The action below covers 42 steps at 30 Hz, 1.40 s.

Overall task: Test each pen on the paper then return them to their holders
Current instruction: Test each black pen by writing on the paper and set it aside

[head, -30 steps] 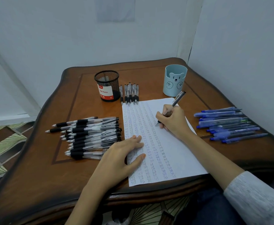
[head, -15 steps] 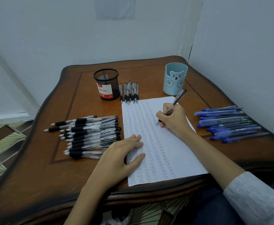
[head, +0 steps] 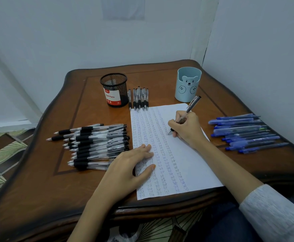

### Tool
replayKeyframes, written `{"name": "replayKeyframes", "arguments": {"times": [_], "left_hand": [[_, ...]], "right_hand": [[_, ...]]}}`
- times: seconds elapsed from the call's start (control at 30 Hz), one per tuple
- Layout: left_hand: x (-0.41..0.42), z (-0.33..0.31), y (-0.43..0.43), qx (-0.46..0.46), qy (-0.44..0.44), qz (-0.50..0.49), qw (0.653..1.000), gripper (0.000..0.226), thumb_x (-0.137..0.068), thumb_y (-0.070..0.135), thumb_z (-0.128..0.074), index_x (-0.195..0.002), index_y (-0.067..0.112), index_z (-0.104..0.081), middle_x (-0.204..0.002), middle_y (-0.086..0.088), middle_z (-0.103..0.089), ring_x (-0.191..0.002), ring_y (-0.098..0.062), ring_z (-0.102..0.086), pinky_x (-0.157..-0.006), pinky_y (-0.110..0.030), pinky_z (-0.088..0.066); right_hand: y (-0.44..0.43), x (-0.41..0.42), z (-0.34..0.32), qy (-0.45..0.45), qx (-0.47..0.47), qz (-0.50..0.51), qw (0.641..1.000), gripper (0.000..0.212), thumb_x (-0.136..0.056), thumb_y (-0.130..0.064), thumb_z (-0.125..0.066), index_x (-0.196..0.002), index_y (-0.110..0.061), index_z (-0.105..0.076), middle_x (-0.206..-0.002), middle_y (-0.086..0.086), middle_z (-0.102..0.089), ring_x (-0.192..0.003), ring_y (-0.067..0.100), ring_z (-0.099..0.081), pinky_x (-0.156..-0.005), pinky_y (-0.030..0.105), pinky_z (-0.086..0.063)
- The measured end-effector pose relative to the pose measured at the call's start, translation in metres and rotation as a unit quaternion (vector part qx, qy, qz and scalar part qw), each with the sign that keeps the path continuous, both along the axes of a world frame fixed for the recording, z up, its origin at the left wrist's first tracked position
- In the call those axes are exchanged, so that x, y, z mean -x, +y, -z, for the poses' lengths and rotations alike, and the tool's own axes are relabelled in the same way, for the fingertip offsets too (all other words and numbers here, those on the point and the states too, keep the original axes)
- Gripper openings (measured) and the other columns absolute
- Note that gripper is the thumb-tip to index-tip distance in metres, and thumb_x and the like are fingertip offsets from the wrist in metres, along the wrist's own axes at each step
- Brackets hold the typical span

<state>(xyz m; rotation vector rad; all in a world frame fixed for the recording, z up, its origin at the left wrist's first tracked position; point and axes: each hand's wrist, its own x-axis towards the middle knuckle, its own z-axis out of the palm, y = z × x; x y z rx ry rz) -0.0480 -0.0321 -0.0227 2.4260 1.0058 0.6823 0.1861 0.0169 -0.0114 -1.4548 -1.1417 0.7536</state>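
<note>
Wooden table (head: 90,186) stands in a pale-walled corner, and a white paper (head: 186,163) lies at its near edge, covered in columns of test marks. The right hand (head: 188,128) pinches a grey pen (head: 189,107) in a writing grip, tip down on the paper's upper middle, evidently marking. The left hand (head: 130,165) lies flat with fingers extended on the paper's left margin, presumably to stop it sliding.

- Left of the paper: a heap of black-grip pens (head: 97,144).
- Right of it: blue pens (head: 245,133).
- Beyond its far edge: a mesh holder (head: 115,89), a short row of pens (head: 139,98) and a blue bear holder (head: 188,84).

The pens are likely sorted by colour for return.
</note>
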Motion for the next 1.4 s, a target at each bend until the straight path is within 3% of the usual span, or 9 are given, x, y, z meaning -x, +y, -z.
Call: {"name": "replayKeyframes", "arguments": {"times": [0.3, 0.5, 0.67, 0.8, 0.9, 1.03, 1.2, 1.33, 1.4], "left_hand": [[0.001, 0.0, 0.0, 0.001, 0.007, 0.0, 1.0, 0.052, -0.084, 0.06, -0.044, -0.125, 0.031, -0.061, -0.139, 0.023, -0.046, -0.13, 0.017, -0.029, -0.108, -0.016, -0.029], [0.001, 0.0, 0.001, -0.004, 0.012, 0.001, 1.0, 0.049, -0.086, 0.058, -0.047, -0.124, 0.03, -0.061, -0.139, 0.021, -0.047, -0.13, 0.017, -0.031, -0.104, -0.004, -0.023], [0.001, 0.001, 0.001, 0.0, 0.001, 0.004, 1.0, 0.05, -0.085, 0.059, -0.046, -0.124, 0.03, -0.062, -0.139, 0.021, -0.048, -0.13, 0.016, -0.031, -0.108, -0.013, -0.03], [0.001, 0.002, 0.001, 0.003, -0.002, 0.002, 1.0, 0.05, -0.085, 0.059, -0.047, -0.124, 0.031, -0.061, -0.139, 0.022, -0.047, -0.13, 0.016, -0.031, -0.109, -0.021, -0.033], [0.001, 0.001, 0.001, 0.001, -0.004, 0.004, 1.0, 0.05, -0.085, 0.058, -0.048, -0.123, 0.029, -0.062, -0.138, 0.021, -0.048, -0.129, 0.016, -0.032, -0.109, -0.022, -0.034], [0.0, 0.001, 0.002, 0.002, -0.005, 0.004, 1.0, 0.051, -0.085, 0.058, -0.048, -0.124, 0.028, -0.062, -0.138, 0.021, -0.048, -0.13, 0.016, -0.032, -0.109, -0.022, -0.034], [0.001, 0.0, 0.001, 0.003, -0.002, 0.004, 1.0, 0.052, -0.085, 0.059, -0.046, -0.124, 0.029, -0.062, -0.139, 0.021, -0.048, -0.129, 0.017, -0.031, -0.109, -0.016, -0.03], [0.0, 0.0, 0.001, 0.004, -0.006, 0.005, 1.0, 0.052, -0.085, 0.058, -0.047, -0.124, 0.028, -0.062, -0.138, 0.02, -0.048, -0.13, 0.016, -0.031, -0.108, -0.016, -0.031], [0.001, 0.0, 0.001, 0.003, -0.007, 0.004, 1.0, 0.051, -0.084, 0.059, -0.046, -0.123, 0.029, -0.062, -0.138, 0.021, -0.048, -0.129, 0.017, -0.031, -0.108, -0.018, -0.032]], "right_hand": [[0.001, 0.0, 0.001, -0.01, -0.007, -0.002, 1.0, 0.035, -0.085, 0.007, -0.058, -0.06, -0.008, -0.037, -0.048, 0.005, -0.04, -0.033, 0.014, -0.049, -0.034, 0.017, -0.03], [0.002, 0.001, 0.003, -0.012, -0.015, 0.004, 1.0, 0.036, -0.085, 0.007, -0.057, -0.061, -0.008, -0.036, -0.041, -0.002, -0.039, -0.032, 0.012, -0.046, -0.034, 0.017, -0.029], [0.004, -0.003, -0.002, 0.145, 0.008, 0.006, 0.989, 0.035, -0.094, -0.009, -0.057, -0.062, -0.01, -0.042, -0.054, 0.007, -0.049, -0.036, 0.01, -0.037, -0.033, 0.015, -0.023], [0.001, -0.006, -0.007, 0.166, 0.005, 0.004, 0.986, 0.027, -0.102, -0.036, -0.043, -0.088, -0.014, -0.049, -0.047, -0.001, -0.044, -0.036, 0.009, -0.032, -0.035, 0.017, -0.022], [-0.005, -0.01, -0.008, 0.144, -0.007, -0.011, 0.989, 0.039, -0.103, -0.04, -0.036, -0.103, -0.009, -0.06, -0.042, -0.001, -0.041, -0.033, 0.01, -0.032, -0.034, 0.019, -0.025], [-0.008, -0.008, -0.008, 0.114, -0.005, -0.01, 0.993, 0.03, -0.1, -0.032, -0.05, -0.115, -0.007, -0.058, -0.042, 0.0, -0.046, -0.035, 0.011, -0.035, -0.036, 0.021, -0.03], [-0.01, -0.007, -0.01, 0.085, 0.01, -0.007, 0.996, 0.031, -0.095, -0.031, -0.059, -0.11, -0.004, -0.065, -0.047, 0.006, -0.058, -0.03, 0.014, -0.036, -0.036, 0.02, -0.029], [-0.014, -0.005, -0.01, 0.066, 0.026, -0.012, 0.997, 0.042, -0.098, -0.027, -0.054, -0.103, 0.013, -0.062, -0.047, 0.009, -0.051, -0.029, 0.014, -0.033, -0.032, 0.018, -0.024], [-0.014, -0.002, -0.011, 0.062, 0.038, -0.008, 0.997, 0.035, -0.098, -0.028, -0.054, -0.102, 0.005, -0.066, -0.047, 0.008, -0.048, -0.03, 0.015, -0.032, -0.033, 0.017, -0.023]]}}
